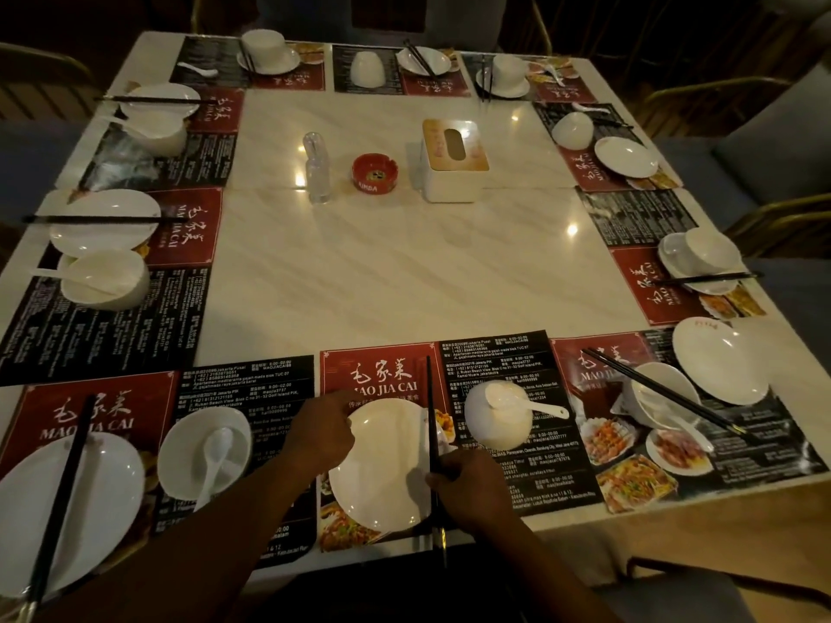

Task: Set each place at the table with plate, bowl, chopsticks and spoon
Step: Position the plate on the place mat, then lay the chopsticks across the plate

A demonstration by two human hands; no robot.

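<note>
Dim marble desk (404, 272), left hand (319, 436) seemingly gripping the near plate (382, 469) by its rim, right hand (472, 485) pinching black chopsticks (430, 397) beside it

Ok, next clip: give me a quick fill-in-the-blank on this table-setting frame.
The left hand holds the rim of a white ____. The right hand grips the black ____ along its right edge. The spoon to the right of them lies on a white ____. The ashtray is coloured ____.
Missing: plate; chopsticks; bowl; red.
</note>
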